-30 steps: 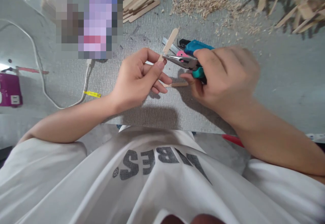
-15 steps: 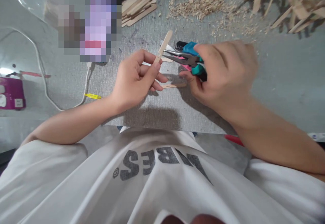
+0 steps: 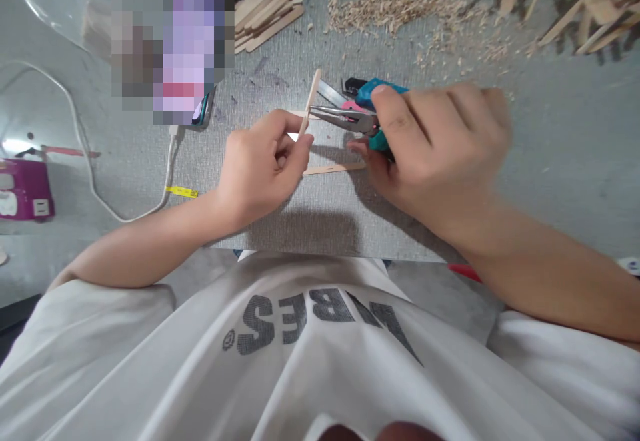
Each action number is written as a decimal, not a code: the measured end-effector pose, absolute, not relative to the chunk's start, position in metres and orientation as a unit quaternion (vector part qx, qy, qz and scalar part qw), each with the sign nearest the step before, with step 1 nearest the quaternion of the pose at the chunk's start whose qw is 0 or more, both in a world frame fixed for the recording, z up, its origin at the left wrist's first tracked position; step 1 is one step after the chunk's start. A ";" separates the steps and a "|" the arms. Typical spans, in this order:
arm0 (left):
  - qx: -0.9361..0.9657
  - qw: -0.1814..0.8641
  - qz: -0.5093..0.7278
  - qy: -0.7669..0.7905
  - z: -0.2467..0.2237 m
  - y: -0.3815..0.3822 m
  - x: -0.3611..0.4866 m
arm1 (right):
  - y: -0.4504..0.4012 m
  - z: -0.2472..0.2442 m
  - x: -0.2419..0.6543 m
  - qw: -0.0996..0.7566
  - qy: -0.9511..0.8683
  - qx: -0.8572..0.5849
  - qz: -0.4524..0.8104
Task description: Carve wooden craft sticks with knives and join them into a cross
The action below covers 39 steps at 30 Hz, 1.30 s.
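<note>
Between thumb and forefinger, my left hand pinches a wooden craft stick, which stands upright with its narrow side toward me. My right hand is closed round the handles of needle-nose pliers. The plier tips touch the stick near its middle, just above my left fingertips. Beneath the hands another craft stick with a small slit lies on the table. Behind the pliers lies a cutter knife with a blue body, partly covered by my right hand, and something pink shows beside it.
Several craft sticks are piled at the back. Wood shavings lie right of them, and crossed stick pieces at the far right. A phone, mostly blurred, has a white cable running left. A purple box sits at the left edge.
My left hand has turned the craft stick edge-on and curled its fingers in. The plier tips have moved slightly left and now meet the stick's edge.
</note>
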<state>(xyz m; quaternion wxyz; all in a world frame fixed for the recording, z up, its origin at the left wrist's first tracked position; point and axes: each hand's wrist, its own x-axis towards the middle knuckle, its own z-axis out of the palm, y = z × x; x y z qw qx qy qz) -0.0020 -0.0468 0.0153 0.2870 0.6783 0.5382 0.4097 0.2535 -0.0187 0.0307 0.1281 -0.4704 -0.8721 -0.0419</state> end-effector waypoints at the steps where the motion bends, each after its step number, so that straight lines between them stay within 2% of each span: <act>1: 0.691 0.268 0.403 0.536 0.016 -0.046 -0.003 | -0.019 0.031 0.253 0.123 -0.873 -0.471 -0.037; 11: 0.712 0.263 0.384 0.525 0.016 -0.037 -0.009 | -0.020 0.030 0.253 0.095 -0.870 -0.483 -0.029; 15: 0.673 0.307 0.399 0.542 0.019 -0.036 -0.007 | -0.012 0.034 0.261 0.121 -0.853 -0.508 -0.010; 20: 0.610 0.396 0.429 0.535 0.022 -0.037 -0.004 | -0.002 0.029 0.266 0.140 -0.837 -0.525 -0.063; 26: 0.575 0.452 0.444 0.517 0.021 -0.031 -0.006 | -0.008 0.035 0.261 0.127 -0.865 -0.485 0.027; 39: 0.594 0.417 0.424 0.541 0.020 -0.036 -0.004 | -0.019 0.045 0.250 0.065 -0.887 -0.457 -0.005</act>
